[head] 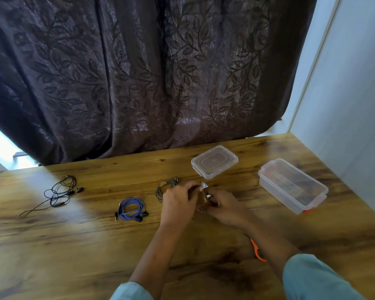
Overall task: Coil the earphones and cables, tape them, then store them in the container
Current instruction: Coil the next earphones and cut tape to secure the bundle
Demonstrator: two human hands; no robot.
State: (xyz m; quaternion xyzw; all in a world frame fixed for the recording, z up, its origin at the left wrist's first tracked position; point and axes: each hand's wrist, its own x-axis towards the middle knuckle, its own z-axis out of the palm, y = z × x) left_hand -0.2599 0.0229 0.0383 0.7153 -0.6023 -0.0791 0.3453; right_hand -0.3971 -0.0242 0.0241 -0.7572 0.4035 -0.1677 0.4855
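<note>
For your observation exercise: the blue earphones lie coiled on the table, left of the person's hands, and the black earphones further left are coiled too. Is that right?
Not quite. In the head view the black earphones lie loose and uncoiled; only the blue earphones are coiled, left of the hands.

The setting is a domestic room. Indicators: a wood-grain table (pixel 95 245) placed against a window covered by a dark brown curtain (pixel 139 72) with a leaf pattern; a plain pale wall (pixel 355 105) at the right; clear plastic household storage boxes (pixel 292 185) standing on the table.
</note>
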